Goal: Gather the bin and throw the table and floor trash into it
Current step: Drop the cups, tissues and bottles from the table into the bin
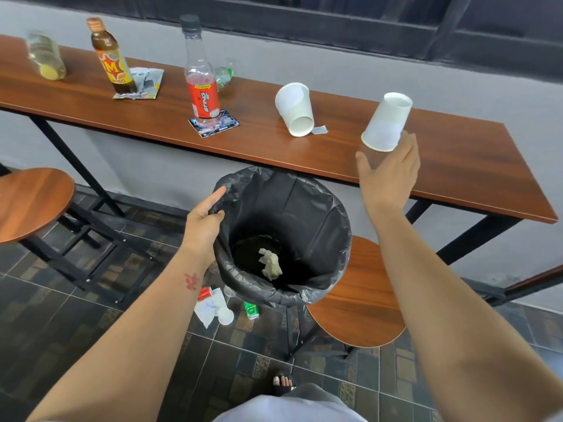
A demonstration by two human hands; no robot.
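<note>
My left hand (204,219) grips the left rim of the bin (330,205), which is lined with a black bag and held up just below the table edge. A crumpled paper wad (270,263) lies at its bottom. My right hand (388,172) is open at the base of an upside-down, tilted white paper cup (386,123) on the wooden table (457,169); its fingers touch the cup's rim and the thumb stands apart. A second white cup (295,109) lies on its side further left.
Along the table stand a red-labelled Sting bottle (202,86), a brown bottle (111,56), a clear bottle (45,54) and a foil wrapper (147,82). On the tiled floor lie white paper (209,309), a small cup (226,315) and a green can (251,310). Round stools (359,300) stand under the table.
</note>
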